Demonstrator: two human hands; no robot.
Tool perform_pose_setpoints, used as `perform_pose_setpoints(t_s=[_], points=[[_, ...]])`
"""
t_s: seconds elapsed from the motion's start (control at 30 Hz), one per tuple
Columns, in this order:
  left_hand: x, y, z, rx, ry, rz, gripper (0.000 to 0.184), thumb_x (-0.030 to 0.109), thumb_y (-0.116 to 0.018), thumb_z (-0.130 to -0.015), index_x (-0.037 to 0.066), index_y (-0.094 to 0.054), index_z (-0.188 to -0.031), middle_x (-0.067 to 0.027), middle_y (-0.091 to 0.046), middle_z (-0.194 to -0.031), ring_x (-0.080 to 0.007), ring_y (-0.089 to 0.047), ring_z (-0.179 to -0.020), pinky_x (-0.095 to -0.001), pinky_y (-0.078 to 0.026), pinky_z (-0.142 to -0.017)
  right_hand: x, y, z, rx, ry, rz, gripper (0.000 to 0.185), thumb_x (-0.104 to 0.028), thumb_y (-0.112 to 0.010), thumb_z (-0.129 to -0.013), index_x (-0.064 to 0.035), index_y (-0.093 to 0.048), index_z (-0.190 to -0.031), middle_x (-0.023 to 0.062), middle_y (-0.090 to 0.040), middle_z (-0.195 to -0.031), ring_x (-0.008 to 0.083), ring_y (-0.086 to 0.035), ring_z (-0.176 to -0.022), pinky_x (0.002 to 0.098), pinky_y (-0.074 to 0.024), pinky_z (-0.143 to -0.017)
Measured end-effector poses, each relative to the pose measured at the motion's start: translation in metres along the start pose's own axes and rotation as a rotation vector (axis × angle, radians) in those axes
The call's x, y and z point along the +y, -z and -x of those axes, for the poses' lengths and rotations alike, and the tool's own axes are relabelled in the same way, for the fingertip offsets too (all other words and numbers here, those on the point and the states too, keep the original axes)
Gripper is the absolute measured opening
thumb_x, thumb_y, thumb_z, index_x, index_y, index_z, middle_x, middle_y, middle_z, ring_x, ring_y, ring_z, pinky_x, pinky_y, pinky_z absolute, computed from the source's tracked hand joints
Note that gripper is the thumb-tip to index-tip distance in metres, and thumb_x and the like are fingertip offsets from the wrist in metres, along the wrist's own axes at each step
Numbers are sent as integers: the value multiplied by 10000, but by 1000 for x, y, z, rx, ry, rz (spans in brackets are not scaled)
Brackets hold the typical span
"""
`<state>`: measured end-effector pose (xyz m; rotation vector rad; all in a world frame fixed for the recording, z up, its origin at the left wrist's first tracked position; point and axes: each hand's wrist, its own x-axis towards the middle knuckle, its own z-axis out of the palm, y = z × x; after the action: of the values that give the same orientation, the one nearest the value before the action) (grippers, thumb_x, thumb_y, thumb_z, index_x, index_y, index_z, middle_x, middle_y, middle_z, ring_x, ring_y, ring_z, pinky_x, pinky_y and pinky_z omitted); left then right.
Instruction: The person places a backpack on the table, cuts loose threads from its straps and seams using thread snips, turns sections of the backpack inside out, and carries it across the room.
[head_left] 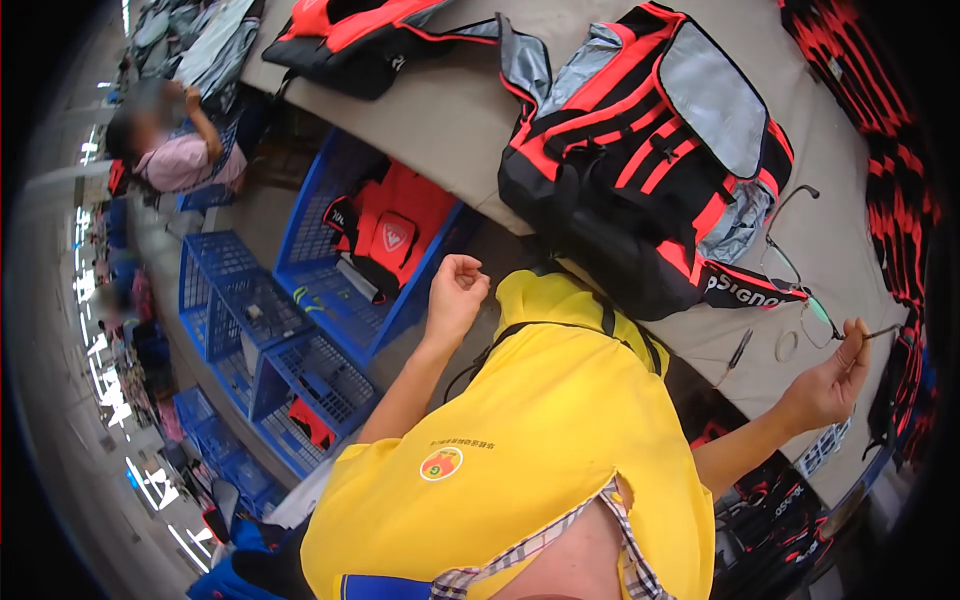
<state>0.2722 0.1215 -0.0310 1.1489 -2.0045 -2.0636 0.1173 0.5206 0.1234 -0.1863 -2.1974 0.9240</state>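
My right hand point(838, 385) pinches one temple arm of a pair of eyeglasses point(820, 312) at the table's right side. The lenses and the other arm extend up beside a bag. This black and red bag point(640, 160) lies on the table with its grey-lined flap folded open, and a lettered strap reaches toward the glasses. Loosely curled, my left hand point(458, 300) is in front of the yellow apron point(510, 420), near a blue crate; nothing shows between its fingers. Below the glasses lie a small dark tool point(738, 350) and a pale ring point(787, 346).
A blue crate point(335, 230) holding red and black pieces stands left of the table point(450, 130). More blue crates point(250, 300) sit behind it. Red and black pieces point(850, 70) line the right edge. Another bag point(350, 50) lies at top. A seated person point(190, 160) is at far left.
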Motion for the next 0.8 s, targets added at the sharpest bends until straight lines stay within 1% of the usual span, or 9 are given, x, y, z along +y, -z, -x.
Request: perform_pose_setpoints(t_s=[0.07, 0.23, 0.43, 0.5, 0.53, 0.57, 0.63, 0.7, 0.8], points=[[-19, 5, 19, 138, -3, -416, 360, 72, -851, -763, 11, -605, -1019, -14, -610, -844, -104, -581, -766, -247, -503, -727, 14, 14, 2, 11, 1, -31, 229, -101, -595, -1033, 59, -676, -1175, 123, -732, -1069, 162, -689, -974, 278, -533, -919], [-42, -6, 71, 196, -11, -308, 306, 98, -844, -775, 10, -651, -996, -10, -630, -843, -100, -569, -749, -257, -500, -707, 45, 57, 14, 3, -26, -11, 229, -102, -591, -1034, 64, -677, -1167, 125, -733, -1065, 163, -688, -977, 278, -534, -923], [-5, -43, 110, -99, 57, -245, 95, -1, -653, -889, -11, -696, -973, -47, -683, -984, -128, -633, -902, -265, -507, -810, 70, 86, 31, 26, -82, -75, 207, -98, -602, -1029, 48, -681, -1154, 98, -727, -1059, 147, -679, -956, 262, -516, -880], [32, -65, 122, -263, -538, -275, 169, -59, -536, -919, -35, -676, -1011, -89, -665, -1074, -196, -645, -1053, -288, -491, -931, 76, 99, 34, 53, -74, -75, 201, -96, -602, -1029, 46, -681, -1147, 92, -723, -1045, 144, -676, -949, 263, -515, -882], [64, -78, 133, -375, -635, -114, 255, -104, -450, -927, -39, -656, -1061, -143, -622, -1161, -266, -621, -1163, -329, -463, -1021, 78, 104, 37, 44, -67, -93, 194, -94, -603, -1028, 44, -681, -1141, 85, -720, -1031, 141, -674, -943, 263, -513, -884], [91, -92, 147, -467, -734, 128, 268, -106, -432, -943, -17, -638, -1089, -171, -597, -1168, -286, -637, -1119, -383, -493, -1006, 76, 109, 39, 62, -67, -41, 189, -89, -599, -1029, 45, -675, -1139, 80, -714, -1011, 141, -672, -939, 271, -516, -887], [146, -126, 194, -580, -985, 659, 149, 95, -491, -1001, 15, -616, -1009, -198, -581, -1127, -367, -678, -946, -507, -539, -909, 85, 121, 46, 87, -78, -27, 191, -87, -599, -1029, 46, -673, -1146, 84, -716, -1019, 142, -673, -943, 274, -518, -891], [185, -145, 226, -582, -1126, 857, 130, 133, -513, -964, 46, -586, -903, -164, -565, -1052, -360, -648, -788, -489, -537, -760, 94, 130, 54, 102, -92, -37, 194, -86, -598, -1029, 46, -670, -1152, 87, -718, -1027, 143, -674, -948, 278, -519, -896], [219, -150, 248, -813, -1049, 1194, 71, 108, -514, -986, 101, -574, -950, -103, -552, -952, -249, -619, -775, -405, -482, -790, 107, 145, 70, 140, -128, -11, 201, -84, -593, -1031, 47, -669, -1164, 94, -721, -1042, 149, -677, -958, 283, -523, -898]])
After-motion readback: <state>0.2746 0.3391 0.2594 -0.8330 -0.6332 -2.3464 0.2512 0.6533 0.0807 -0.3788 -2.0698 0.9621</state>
